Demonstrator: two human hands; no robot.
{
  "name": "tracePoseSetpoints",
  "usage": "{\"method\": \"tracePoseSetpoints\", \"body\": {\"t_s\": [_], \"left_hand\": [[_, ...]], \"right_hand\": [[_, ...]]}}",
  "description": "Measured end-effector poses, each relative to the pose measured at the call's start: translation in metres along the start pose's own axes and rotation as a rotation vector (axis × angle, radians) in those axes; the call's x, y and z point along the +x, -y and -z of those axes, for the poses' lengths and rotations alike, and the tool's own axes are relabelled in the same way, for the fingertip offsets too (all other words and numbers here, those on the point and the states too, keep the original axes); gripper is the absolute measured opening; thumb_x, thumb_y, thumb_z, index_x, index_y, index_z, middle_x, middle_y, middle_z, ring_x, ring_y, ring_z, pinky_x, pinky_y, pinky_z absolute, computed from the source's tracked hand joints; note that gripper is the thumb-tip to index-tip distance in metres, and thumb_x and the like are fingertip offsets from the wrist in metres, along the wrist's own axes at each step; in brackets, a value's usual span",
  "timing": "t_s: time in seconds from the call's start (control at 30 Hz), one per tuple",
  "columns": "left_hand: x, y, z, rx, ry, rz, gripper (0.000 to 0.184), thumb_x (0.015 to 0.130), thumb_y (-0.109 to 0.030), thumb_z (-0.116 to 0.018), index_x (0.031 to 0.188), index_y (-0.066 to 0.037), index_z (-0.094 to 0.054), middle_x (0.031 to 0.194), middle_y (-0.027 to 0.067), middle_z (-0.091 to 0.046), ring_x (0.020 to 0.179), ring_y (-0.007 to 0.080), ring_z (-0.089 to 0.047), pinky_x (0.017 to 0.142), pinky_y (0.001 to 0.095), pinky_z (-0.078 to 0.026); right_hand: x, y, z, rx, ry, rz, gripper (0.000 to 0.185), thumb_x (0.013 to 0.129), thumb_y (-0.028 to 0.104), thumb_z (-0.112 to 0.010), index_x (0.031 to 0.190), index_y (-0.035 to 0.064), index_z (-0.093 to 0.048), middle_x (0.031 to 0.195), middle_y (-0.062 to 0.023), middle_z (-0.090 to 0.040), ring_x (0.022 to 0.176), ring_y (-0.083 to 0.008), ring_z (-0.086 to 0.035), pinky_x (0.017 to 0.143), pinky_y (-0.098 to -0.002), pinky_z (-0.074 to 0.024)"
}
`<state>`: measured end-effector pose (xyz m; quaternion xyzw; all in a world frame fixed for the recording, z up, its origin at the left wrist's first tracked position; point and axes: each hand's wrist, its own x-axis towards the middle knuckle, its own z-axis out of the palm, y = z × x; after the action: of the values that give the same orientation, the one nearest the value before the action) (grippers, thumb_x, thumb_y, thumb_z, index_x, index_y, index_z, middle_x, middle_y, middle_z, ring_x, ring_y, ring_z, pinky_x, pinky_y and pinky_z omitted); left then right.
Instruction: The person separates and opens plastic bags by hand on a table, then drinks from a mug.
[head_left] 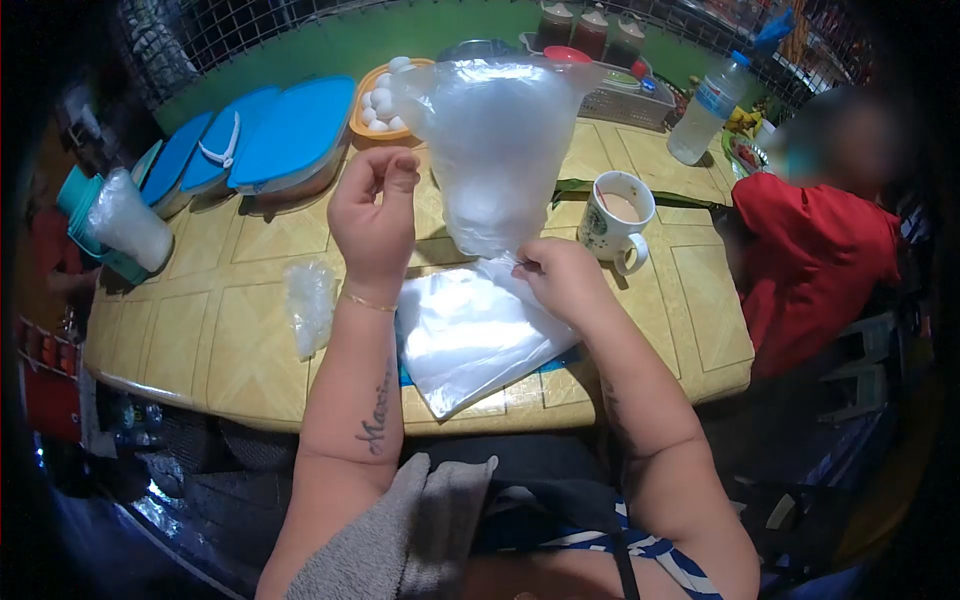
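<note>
My left hand [375, 215] is raised at the left of a tall, puffed-up clear plastic bag [500, 150]. Its fingers are curled in toward the thumb, and whatever they may hold cannot be made out. With finger and thumb, my right hand [565, 282] pinches clear plastic at the narrow lower end of that bag. Beneath it lies a flat stack of clear plastic bags [470, 340] on the table, close to my body. Just beyond my right hand stands a white mug [606, 235] with a milky brown drink. A small crumpled plastic packet [309, 310] lies left of my left forearm.
Blue-lidded tubs [295, 130] and an orange bowl of eggs [355, 125] line the back left of the yellow table [230, 350]. A water bottle [705, 115] and a condiment basket [625, 103] stand back right. A person in a red top [815, 250] sits at the right.
</note>
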<state>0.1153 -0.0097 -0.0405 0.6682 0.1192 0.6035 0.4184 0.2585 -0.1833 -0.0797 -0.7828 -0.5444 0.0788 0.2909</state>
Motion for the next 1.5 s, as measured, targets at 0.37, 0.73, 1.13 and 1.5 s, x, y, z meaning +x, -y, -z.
{"method": "tracePoseSetpoints", "body": {"t_s": [0.37, 0.73, 1.13, 1.5], "left_hand": [[-0.012, -0.047, -0.021, 0.217, 0.53, -0.354, 0.01, 0.082, -0.007, -0.074, 0.083, -0.001, -0.066, 0.08, 0.01, -0.068, 0.072, 0.0223, -0.065, 0.065, 0.0296, -0.05], [-0.018, -0.051, -0.029, 0.394, 0.764, 0.046, 0.029, 0.075, -0.004, -0.078, 0.102, -0.003, -0.066, 0.089, 0.012, -0.067, 0.078, 0.0222, -0.066, 0.071, 0.0319, -0.053], [-0.015, -0.041, -0.025, 0.435, 0.54, -0.126, 0.017, 0.077, -0.006, -0.078, 0.089, -0.001, -0.066, 0.08, 0.0112, -0.067, 0.073, 0.0214, -0.066, 0.064, 0.0303, -0.051], [-0.022, -0.042, -0.034, 0.167, 0.639, 0.035, 0.021, 0.076, -0.009, -0.078, 0.092, -0.002, -0.066, 0.079, 0.0082, -0.067, 0.076, 0.019, -0.067, 0.069, 0.0293, -0.053]], "right_hand": [[-0.002, 0.001, 0.024, 0.516, -0.067, -0.073, 0.018, 0.089, 0.012, -0.065, 0.102, 0.0042, -0.058, 0.084, -0.0151, -0.065, 0.077, -0.0288, -0.064, 0.07, -0.0354, -0.0493], [-0.002, -0.001, 0.024, 0.943, -0.267, 0.063, 0.012, 0.088, 0.002, -0.064, 0.099, 0.0041, -0.059, 0.086, -0.0018, -0.061, 0.082, -0.0082, -0.057, 0.074, -0.0245, -0.0468], [-0.002, 0.001, 0.03, 0.063, -0.053, -0.173, 0.02, 0.084, 0.019, -0.068, 0.091, -0.0002, -0.066, 0.085, -0.0173, -0.068, 0.079, -0.036, -0.064, 0.074, -0.0406, -0.0512], [-0.007, 0.012, 0.021, 0.799, -0.123, 0.117, 0.012, 0.086, 0.008, -0.067, 0.095, 0.0006, -0.066, 0.084, -0.0036, -0.065, 0.082, -0.0138, -0.063, 0.076, -0.0295, -0.0501]]}}
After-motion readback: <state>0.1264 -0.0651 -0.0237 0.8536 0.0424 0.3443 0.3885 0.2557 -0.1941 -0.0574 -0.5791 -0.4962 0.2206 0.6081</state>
